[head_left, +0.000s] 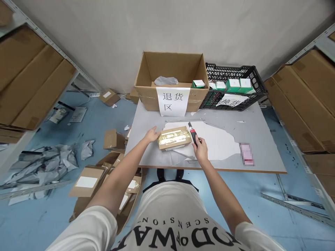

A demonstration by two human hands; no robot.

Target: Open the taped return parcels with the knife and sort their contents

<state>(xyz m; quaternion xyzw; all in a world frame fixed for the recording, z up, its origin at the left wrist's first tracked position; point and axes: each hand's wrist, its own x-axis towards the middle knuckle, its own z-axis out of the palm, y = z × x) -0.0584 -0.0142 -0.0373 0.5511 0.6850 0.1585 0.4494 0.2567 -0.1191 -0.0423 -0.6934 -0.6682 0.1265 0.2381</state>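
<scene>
While your left hand [152, 134] pins the taped parcel [175, 137] with flat, released fingers, your right hand [200, 148] fingers grasp the box cutter [193, 134], blade beside its edge.

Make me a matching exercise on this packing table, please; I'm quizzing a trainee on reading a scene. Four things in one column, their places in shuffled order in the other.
Things:
1. small taped parcel
2. utility knife
3. large open carton
4. black crate

Places:
A. at the table's far right, holding green and white boxes
B. in the right hand, blade end at the parcel's right edge
C. at the table's far edge, with a paper sign on its front
D. on the table, with the left hand against its left end

Pairs: 1-D, 2-B, 3-C, 4-A
</scene>
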